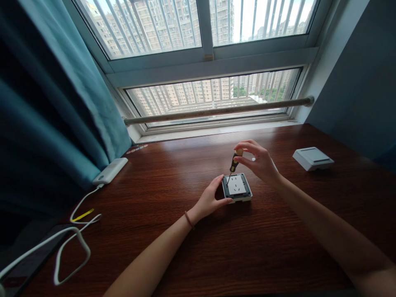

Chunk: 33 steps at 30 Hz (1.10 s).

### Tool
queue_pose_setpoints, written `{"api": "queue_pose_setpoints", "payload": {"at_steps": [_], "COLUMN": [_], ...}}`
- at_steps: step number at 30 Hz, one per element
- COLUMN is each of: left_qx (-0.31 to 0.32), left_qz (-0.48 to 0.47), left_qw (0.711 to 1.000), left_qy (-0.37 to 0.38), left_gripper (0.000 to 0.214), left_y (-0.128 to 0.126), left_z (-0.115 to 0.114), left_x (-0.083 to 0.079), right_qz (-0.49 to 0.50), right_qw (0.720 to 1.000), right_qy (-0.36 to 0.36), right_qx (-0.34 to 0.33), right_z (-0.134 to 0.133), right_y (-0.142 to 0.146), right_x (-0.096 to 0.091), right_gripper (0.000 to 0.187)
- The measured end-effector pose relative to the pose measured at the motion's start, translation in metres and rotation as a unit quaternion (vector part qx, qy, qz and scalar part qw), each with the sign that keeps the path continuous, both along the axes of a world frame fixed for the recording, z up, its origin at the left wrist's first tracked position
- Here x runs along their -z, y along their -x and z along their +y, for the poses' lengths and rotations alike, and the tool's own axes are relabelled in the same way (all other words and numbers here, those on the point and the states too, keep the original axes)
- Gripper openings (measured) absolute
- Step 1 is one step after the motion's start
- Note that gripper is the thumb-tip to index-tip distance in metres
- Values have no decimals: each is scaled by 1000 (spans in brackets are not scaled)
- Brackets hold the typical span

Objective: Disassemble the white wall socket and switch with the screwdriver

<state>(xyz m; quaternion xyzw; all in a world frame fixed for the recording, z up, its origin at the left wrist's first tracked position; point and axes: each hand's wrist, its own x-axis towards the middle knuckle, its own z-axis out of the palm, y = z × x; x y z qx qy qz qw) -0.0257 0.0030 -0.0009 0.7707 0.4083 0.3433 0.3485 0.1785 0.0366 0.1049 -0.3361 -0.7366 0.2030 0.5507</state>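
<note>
A wall socket (pixel 236 185) with a white centre and dark grey frame lies face up in a white box on the table. My left hand (pixel 213 194) grips its left side, thumb along the near edge and fingers at the far left corner. Above it, my right hand (pixel 255 159) is closed on a screwdriver (pixel 234 163) with a black and yellow handle, fingers around the top. The screwdriver leans slightly, and its tip meets the left side of the socket's frame, by a screw hole. A small white object behind my right hand is mostly hidden.
On the right of the brown wooden table (pixel 173 247) sits a white switch-like box (pixel 313 157). At left lie a white power bank (pixel 110 170), its white cable (pixel 85 251) and a yellow strip (pixel 83 215). A blue curtain (pixel 95 103) and a barred window stand behind.
</note>
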Motion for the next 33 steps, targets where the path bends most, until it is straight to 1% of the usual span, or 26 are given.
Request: {"api": "queue_pose_setpoints", "payload": {"at_steps": [2, 3, 4, 7, 9, 11, 14, 16, 18, 20, 22, 23, 24, 26, 30, 31, 33], "left_qx": [1, 1, 2, 2, 1, 1, 1, 1, 1, 2, 2, 1, 0, 1, 6, 6, 6], "left_qz": [-6, -8, -9, -9, -6, -1, 3, 3, 2, 2, 5, 7, 9, 9, 5, 5, 2], "left_qw": [1000, 1000, 1000, 1000, 1000, 1000, 1000, 1000, 1000, 1000, 1000, 1000, 1000, 1000, 1000, 1000, 1000], "left_qy": [3, 5, 5, 5, 4, 3, 2, 2, 1, -1, -3, -3, -4, -4, -2, -1, 1], "left_gripper": [79, 79, 79, 78, 78, 78, 79, 79, 79, 79, 79, 79, 79, 79, 79, 79, 79], "left_y": [0, 0, 0, 0, 0, 1, 2, 2, 1, 1, 0, 0, 0, 0, 0, 1, 1], "left_z": [0, 0, 0, 0, 0, 0, 0, 0, 0, 0, 0, -1, -1, -1, -1, 0, 0], "left_x": [-1, -1, -1, -2, -1, 0, 1, 1, 0, 0, -1, -1, -1, -1, -1, -1, -1], "right_qz": [10, 13, 13, 12, 4, -1, 13, 11, 3, -1, 0, -3, -6, -10, -6, -10, -22], "right_qw": [1000, 1000, 1000, 995, 993, 996, 1000, 1000, 1000, 997, 993, 992, 992, 995, 1000, 1000, 1000], "right_qy": [2, 7, 17, 53, 62, 50, 20, 16, 28, 46, 59, 62, 60, 45, 8, 4, 9], "right_qx": [26, 23, 5, -80, -99, -78, -12, 9, -13, -62, -102, -110, -110, -86, 1, 8, -19], "right_z": [0, 0, 0, 1, 1, 0, -1, -1, 0, 0, -1, -1, -2, -4, -4, -4, -2], "right_y": [1, 0, -1, -4, -4, -2, 1, 0, -1, -3, -4, -3, -2, 0, 3, 2, 0], "right_x": [1, 1, 0, -3, -4, -3, -1, 0, -1, -3, -4, -5, -5, -4, -1, -1, -1], "right_gripper": [16, 17, 20, 31, 31, 27, 22, 23, 27, 32, 33, 32, 31, 28, 20, 19, 22]}}
